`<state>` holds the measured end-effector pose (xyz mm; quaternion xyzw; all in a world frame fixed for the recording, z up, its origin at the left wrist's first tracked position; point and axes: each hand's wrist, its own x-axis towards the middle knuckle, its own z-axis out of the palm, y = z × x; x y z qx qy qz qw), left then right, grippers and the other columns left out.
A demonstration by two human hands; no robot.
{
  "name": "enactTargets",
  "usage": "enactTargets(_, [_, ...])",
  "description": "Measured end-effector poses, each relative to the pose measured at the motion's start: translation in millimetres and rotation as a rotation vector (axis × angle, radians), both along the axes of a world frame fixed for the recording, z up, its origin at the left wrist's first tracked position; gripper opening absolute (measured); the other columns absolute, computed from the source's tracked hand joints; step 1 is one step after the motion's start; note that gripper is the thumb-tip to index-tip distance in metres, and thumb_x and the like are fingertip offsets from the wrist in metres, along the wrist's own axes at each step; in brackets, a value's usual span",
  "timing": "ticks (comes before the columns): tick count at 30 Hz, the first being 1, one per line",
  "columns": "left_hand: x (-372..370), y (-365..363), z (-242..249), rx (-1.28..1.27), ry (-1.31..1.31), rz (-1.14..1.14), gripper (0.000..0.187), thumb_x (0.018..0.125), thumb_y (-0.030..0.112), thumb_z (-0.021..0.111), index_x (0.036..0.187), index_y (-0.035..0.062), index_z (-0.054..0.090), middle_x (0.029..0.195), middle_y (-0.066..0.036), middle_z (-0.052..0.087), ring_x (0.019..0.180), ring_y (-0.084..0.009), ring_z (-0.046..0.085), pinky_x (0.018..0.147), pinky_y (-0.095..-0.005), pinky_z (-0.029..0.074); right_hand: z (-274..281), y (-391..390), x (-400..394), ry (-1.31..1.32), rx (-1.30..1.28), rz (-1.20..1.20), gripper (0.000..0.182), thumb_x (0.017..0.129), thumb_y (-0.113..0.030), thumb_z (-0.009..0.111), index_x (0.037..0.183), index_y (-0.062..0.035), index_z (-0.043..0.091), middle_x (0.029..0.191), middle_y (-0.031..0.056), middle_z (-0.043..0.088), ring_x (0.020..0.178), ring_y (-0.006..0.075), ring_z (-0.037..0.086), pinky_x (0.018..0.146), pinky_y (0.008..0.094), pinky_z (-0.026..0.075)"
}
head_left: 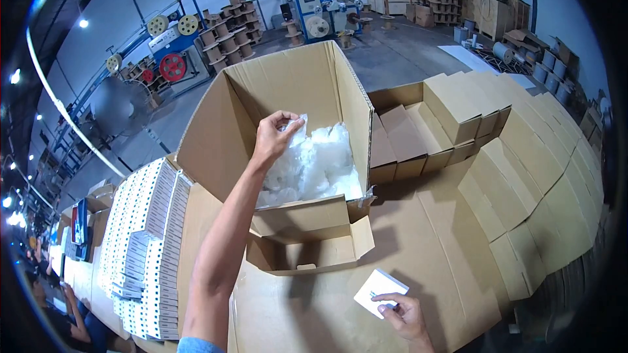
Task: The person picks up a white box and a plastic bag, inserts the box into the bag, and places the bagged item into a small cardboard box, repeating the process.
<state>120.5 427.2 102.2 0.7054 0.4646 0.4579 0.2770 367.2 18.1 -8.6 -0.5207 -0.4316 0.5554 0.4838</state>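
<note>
My left hand (278,136) reaches over the tall open carton (281,82), its fingers pinched on a piece of clear plastic wrap. More crumpled plastic bags (314,163) fill the carton beneath it. Near the front of the table, my right hand (403,316) holds a small white box (381,291) by its lower edge, thumb and fingers closed on it. Between the carton and my right hand stands a small open cardboard box (320,253) with its flaps up.
White labelled boxes (147,242) are stacked at the left. Open cardboard boxes (418,131) and overlapping folded ones (549,183) cover the right side. Behind are a blue machine (324,10) and spools (229,39). Other people sit at far lower left.
</note>
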Motion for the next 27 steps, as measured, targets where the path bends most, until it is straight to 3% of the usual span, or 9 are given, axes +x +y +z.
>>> enactTargets(4, [-5.3,-18.1,11.8,-0.139,-0.283,-0.14,0.032,0.091,0.014,0.076,0.121,0.0027,0.071,0.102,-0.004,0.071,0.087,-0.0086,0.06,0.078,-0.0259,0.049,42.1,36.7,8.4,-0.199,0.354,0.095,0.021,0.088,-0.005,0.071,0.108,-0.0059,0.077,0.104,0.0093,0.074,0.062,0.0077,0.054,0.054,0.0234,0.041])
enactTargets(7, [-7.0,-36.4,12.3,-0.116,-0.54,-0.369,0.045,0.092,0.01,0.074,0.135,0.001,0.063,0.117,-0.006,0.068,0.101,-0.0086,0.059,0.089,-0.025,0.048,90.8,105.4,-13.1,-0.384,0.493,-0.036,0.022,0.085,-0.012,0.076,0.105,-0.0044,0.077,0.101,0.016,0.073,0.078,0.0212,0.067,0.067,0.0319,0.051])
enactTargets(10, [-13.0,-50.4,14.8,-0.099,-0.415,-0.325,0.05,0.093,0.006,0.072,0.139,-0.002,0.057,0.13,-0.009,0.063,0.116,-0.0118,0.057,0.101,-0.0275,0.045,121.5,200.8,-51.2,-0.552,0.767,-0.299,0.032,0.082,-0.023,0.082,0.105,-0.0014,0.075,0.098,0.0207,0.071,0.098,0.0325,0.068,0.086,0.0401,0.054])
enactTargets(14, [-13.4,-60.0,21.5,-0.093,-0.479,-0.428,0.054,0.094,0.003,0.07,0.144,-0.0045,0.05,0.138,-0.013,0.059,0.126,-0.017,0.055,0.11,-0.0319,0.042,119.9,280.8,-87.9,-0.607,0.697,-0.267,0.045,0.08,-0.033,0.083,0.104,0.0043,0.073,0.103,0.0243,0.07,0.102,0.0383,0.065,0.094,0.0456,0.051])
enactTargets(15, [-12.9,-63.8,24.2,-0.124,-0.535,-0.457,0.061,0.086,-0.01,0.062,0.145,-0.0019,0.05,0.141,-0.013,0.057,0.123,-0.0175,0.055,0.106,-0.0308,0.043,99.9,302.1,-98.9,-0.787,0.846,-0.468,0.042,0.081,-0.035,0.082,0.104,0.0001,0.074,0.097,0.0233,0.072,0.093,0.0365,0.07,0.084,0.0444,0.053])
enactTargets(19, [-39.5,-72.4,16.6,-0.109,-0.545,-0.302,0.082,0.061,-0.014,0.042,0.14,0.0038,0.053,0.135,-0.01,0.056,0.109,-0.0147,0.056,0.086,-0.0229,0.048,102.7,323.2,-107.4,-0.53,0.699,-0.421,0.038,0.087,-0.029,0.075,0.102,0.0053,0.071,0.078,0.0207,0.072,0.079,0.0326,0.073,0.075,0.0431,0.054])
enactTargets(21, [-50.3,-87.2,10.4,-0.098,-0.612,-0.243,0.077,0.062,-0.015,0.043,0.136,0.0041,0.054,0.131,-0.008,0.056,0.107,-0.0143,0.056,0.085,-0.0225,0.049,112.2,332.2,-105.4,-0.417,0.503,-0.377,0.034,0.087,-0.025,0.072,0.1,0.007,0.07,0.092,0.03,0.069,0.094,0.0436,0.066,0.088,0.0484,0.05])
enactTargets(25, [-56.2,-119.3,-2.9,-0.096,-0.75,-0.159,0.058,0.075,-0.015,0.055,0.13,0.0054,0.056,0.127,-0.009,0.057,0.112,-0.0185,0.058,0.094,-0.0289,0.052,98.9,336.9,-104.9,-0.78,0.594,-0.363,0.05,0.092,-0.038,0.071,0.115,0.0056,0.068,0.106,0.0285,0.068,0.108,0.0434,0.061,0.095,0.0482,0.047])
enactTargets(27, [-58.8,-140.5,-4.1,-0.136,-0.804,-0.143,0.045,0.085,-0.009,0.066,0.127,0.0056,0.057,0.126,-0.01,0.058,0.116,-0.0203,0.059,0.098,-0.0322,0.052,102.2,316.9,-101.7,-0.748,0.606,-0.339,0.055,0.092,-0.044,0.071,0.119,0.0036,0.067,0.112,0.0272,0.065,0.113,0.0429,0.058,0.097,0.0475,0.046])
